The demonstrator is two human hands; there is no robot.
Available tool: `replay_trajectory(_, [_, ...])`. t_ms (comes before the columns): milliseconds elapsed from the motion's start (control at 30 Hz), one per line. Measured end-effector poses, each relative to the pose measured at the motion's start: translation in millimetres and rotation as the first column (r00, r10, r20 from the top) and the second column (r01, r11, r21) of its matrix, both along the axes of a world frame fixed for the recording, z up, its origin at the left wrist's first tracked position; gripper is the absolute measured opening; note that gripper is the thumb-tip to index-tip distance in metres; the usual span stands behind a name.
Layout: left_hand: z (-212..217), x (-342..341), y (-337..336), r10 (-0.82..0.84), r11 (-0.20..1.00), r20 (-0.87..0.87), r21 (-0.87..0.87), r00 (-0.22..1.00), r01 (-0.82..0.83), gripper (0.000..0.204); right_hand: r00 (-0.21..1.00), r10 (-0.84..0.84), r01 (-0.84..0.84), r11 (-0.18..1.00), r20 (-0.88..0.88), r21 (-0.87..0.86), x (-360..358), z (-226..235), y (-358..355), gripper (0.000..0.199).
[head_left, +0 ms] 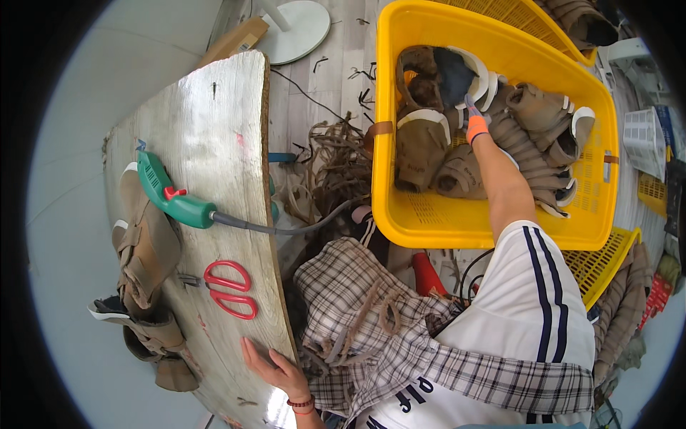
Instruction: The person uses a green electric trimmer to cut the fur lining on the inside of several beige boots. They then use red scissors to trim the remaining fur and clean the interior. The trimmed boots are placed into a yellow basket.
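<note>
My left hand [275,368] lies on the near edge of the wooden worktable [236,164], fingers stretched out and holding nothing. My right arm reaches into a large yellow plastic basket [493,232]. On that side my right hand [476,123], in a purple and orange glove, has its fingers together at the white edge of a brown shoe upper [455,77] with a dark blue inside; the fingertips are partly hidden. Several more brown shoe uppers [423,150] with white rims lie around it. Red-handled scissors [230,289] rest on the table, beyond my left hand.
A green handheld power tool [171,193] with a red switch lies on the table, its grey cable [286,230] running off the right edge. Brown shoe uppers [146,247] line the table's left side. Brown cord scraps [336,164] pile between table and basket. Another yellow basket [600,268] stands right.
</note>
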State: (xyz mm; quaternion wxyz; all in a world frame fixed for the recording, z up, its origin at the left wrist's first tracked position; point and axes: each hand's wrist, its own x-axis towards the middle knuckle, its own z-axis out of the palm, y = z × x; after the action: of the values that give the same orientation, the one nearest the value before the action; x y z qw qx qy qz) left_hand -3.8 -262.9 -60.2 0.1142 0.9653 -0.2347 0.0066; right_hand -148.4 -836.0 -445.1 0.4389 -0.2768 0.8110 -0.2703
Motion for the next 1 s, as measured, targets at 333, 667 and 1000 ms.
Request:
replay_trajectory(333, [6,1,-4,0.001,0.998,-0.006,0.068,1.0,-0.001,0.041,0.671,0.546,-0.501,0.833,-0.502,0.236,-4,61,-51,0.104])
replay_trajectory(667, [5,1,-3,-0.001,0.997,-0.014,0.071,1.0,0.002,0.04,0.825,0.551,-0.545,0.834,0.121,-0.081,4,4,10,0.092])
replay_trajectory(1000, [6,4,-2,-0.014,0.997,-0.014,0.077,1.0,0.015,0.04,0.896,0.39,-0.415,0.905,-0.212,-0.09,45,18,53,0.076])
